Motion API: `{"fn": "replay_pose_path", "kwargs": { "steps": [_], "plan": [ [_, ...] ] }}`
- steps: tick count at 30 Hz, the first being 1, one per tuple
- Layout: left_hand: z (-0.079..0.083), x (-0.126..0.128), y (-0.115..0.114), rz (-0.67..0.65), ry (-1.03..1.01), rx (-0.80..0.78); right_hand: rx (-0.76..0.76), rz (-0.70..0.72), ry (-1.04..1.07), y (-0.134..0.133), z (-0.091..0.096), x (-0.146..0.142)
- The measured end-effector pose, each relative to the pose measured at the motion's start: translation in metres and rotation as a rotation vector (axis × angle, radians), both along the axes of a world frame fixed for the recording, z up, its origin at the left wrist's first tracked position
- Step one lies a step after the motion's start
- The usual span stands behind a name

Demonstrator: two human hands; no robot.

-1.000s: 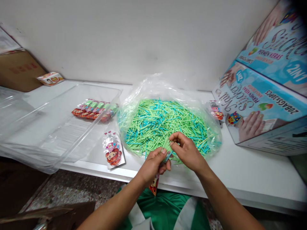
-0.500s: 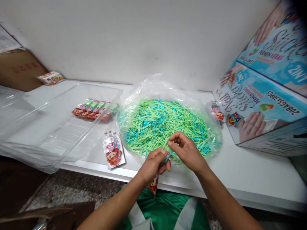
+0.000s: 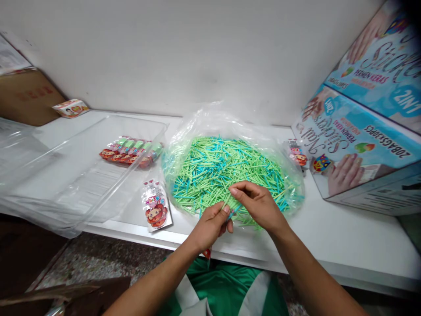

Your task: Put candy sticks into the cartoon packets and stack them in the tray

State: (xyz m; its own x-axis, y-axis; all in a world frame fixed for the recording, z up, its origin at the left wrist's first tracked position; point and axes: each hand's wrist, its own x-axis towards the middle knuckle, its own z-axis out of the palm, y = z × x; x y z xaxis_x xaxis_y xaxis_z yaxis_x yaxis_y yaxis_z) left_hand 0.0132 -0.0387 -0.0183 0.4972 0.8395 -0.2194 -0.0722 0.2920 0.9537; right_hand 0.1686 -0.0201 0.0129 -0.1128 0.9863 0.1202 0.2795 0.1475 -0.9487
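Note:
A clear plastic bag lies open on the white table, heaped with thin green and blue sticks. At its near edge my left hand is closed around a small printed packet, whose red corner pokes out below the fist. My right hand pinches a green stick just above the left hand, its fingertips touching the left thumb. A loose packet with a red cartoon figure lies flat to the left of my hands.
A clear plastic tray sits at the left, with a row of filled packets beside it. Large blue printed cartons stand at the right. A brown carton and a small box are at the far left. A white wall runs behind.
My right hand has moved down and left to meet the left hand, bringing a green stick to the packet. The packet's red corner shows less below my left fist.

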Motion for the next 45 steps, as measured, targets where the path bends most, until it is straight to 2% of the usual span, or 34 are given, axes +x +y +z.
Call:
{"fn": "replay_pose_path", "kwargs": {
  "steps": [2, 4, 6, 8, 10, 14, 16, 18, 25, 30, 35, 37, 40, 43, 45],
  "plan": [
    [0.001, -0.001, -0.001, 0.000, 0.027, 0.031, 0.085, -0.029, -0.006, 0.002, 0.004, -0.003],
    [0.002, -0.002, -0.001, 0.001, 0.051, 0.074, 0.186, -0.134, 0.034, 0.004, 0.012, -0.003],
    [0.003, -0.003, 0.000, 0.016, 0.061, 0.115, 0.263, -0.258, 0.166, 0.005, 0.023, -0.001],
    [0.004, -0.006, 0.002, 0.067, 0.048, 0.134, 0.280, -0.306, 0.327, 0.005, 0.033, 0.002],
    [0.008, -0.008, 0.004, 0.143, 0.030, 0.153, 0.223, -0.274, 0.364, 0.002, 0.037, 0.004],
    [0.017, -0.013, 0.008, 0.238, 0.017, 0.190, -0.015, -0.100, -0.020, -0.008, 0.028, -0.003],
    [0.020, -0.016, 0.009, 0.253, 0.013, 0.188, -0.048, 0.013, -0.127, -0.011, 0.022, -0.009],
    [0.021, -0.019, 0.010, 0.250, -0.005, 0.184, -0.011, 0.070, -0.142, -0.011, 0.019, -0.015],
    [0.023, -0.036, 0.012, 0.210, -0.222, 0.196, 0.169, 0.045, -0.193, -0.007, 0.031, -0.019],
    [0.032, -0.050, 0.014, 0.202, -0.193, 0.215, 0.307, 0.099, -0.206, -0.004, 0.042, -0.021],
    [0.032, -0.059, 0.015, 0.202, -0.192, 0.188, 0.281, 0.107, -0.149, 0.000, 0.050, -0.028],
    [0.040, -0.066, 0.015, 0.218, -0.205, 0.177, 0.221, 0.067, -0.137, 0.002, 0.052, -0.030],
    [0.070, -0.092, 0.026, 0.316, -0.091, 0.280, 0.176, -0.071, -0.082, 0.005, 0.051, -0.029],
    [0.103, -0.141, 0.062, 0.506, 0.118, 0.470, 0.149, -0.131, -0.078, 0.009, 0.046, -0.026],
    [0.113, -0.185, 0.099, 0.632, 0.318, 0.552, 0.123, -0.118, -0.108, 0.010, 0.043, -0.025]
  ]
}}
